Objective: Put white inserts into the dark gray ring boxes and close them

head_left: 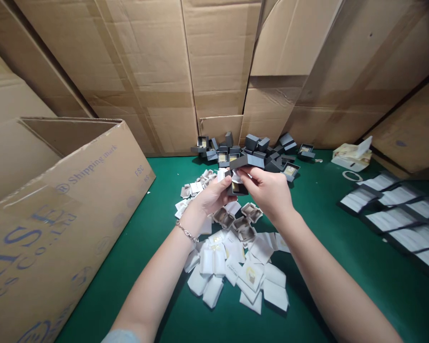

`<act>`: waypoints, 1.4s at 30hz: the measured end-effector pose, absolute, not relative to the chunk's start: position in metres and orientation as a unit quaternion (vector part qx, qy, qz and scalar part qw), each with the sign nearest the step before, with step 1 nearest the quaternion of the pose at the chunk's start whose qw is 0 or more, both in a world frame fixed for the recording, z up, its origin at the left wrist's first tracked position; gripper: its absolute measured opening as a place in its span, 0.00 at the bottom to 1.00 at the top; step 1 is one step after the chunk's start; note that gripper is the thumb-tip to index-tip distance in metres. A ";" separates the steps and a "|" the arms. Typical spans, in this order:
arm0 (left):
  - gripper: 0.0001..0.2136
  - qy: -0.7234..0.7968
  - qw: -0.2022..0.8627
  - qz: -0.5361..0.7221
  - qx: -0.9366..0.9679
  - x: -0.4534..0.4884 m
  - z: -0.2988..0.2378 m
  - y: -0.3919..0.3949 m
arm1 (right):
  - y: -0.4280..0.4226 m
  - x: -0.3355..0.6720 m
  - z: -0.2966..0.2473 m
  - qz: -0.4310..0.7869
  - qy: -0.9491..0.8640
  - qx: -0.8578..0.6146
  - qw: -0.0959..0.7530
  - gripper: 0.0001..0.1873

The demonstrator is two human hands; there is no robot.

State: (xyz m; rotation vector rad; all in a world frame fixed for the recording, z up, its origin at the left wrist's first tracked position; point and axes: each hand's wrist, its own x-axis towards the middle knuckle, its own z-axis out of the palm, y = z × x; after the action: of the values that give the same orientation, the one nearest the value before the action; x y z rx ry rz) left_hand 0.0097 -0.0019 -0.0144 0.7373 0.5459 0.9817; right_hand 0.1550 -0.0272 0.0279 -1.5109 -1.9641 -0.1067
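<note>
A small black box (239,188) with its lid raised is in my left hand (213,194), thumb on its near side and fingers beneath. The fingers of my right hand (270,191) are closed at the box's opening, on a small white piece (235,177) that looks like paper. Part of that piece is hidden by the fingers. Under my hands lie grey-beige moulded inserts (245,229). Nearer to me is a loose heap of folded white leaflets (249,276), some with a yellowish print.
Several black boxes (259,145), some open, are piled at the back. Small white pieces (191,189) lie left of my hands. A large carton (103,190) stands left. At right are rows of white-topped black items (396,209), a tissue pack (352,155) and a white ring (352,176).
</note>
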 end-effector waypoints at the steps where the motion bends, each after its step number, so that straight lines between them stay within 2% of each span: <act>1: 0.23 0.252 0.782 0.455 0.343 0.010 -0.014 -0.002 | -0.027 0.155 0.028 -0.042 -0.751 -0.575 0.323 0.16; 16: 0.20 0.259 0.786 0.460 0.320 0.010 -0.019 0.001 | -0.022 0.161 0.029 -0.070 -0.810 -0.535 0.229 0.14; 27: 0.15 0.285 0.791 0.454 0.295 0.010 -0.020 0.000 | -0.025 0.161 0.027 -0.125 -0.800 -0.531 0.251 0.12; 36: 0.20 0.267 0.776 0.467 0.330 0.015 -0.016 -0.001 | -0.019 0.159 0.014 -0.125 -0.769 -0.566 0.269 0.13; 42: 0.21 0.286 0.776 0.463 0.321 0.012 -0.015 0.000 | -0.022 0.159 0.025 -0.070 -0.776 -0.574 0.252 0.11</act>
State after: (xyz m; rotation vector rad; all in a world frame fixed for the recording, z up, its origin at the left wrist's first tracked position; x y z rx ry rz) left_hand 0.0120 -0.0002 -0.0152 0.6938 0.6186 1.0013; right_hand 0.1585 -0.0216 0.0251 -1.5600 -2.1107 -0.1906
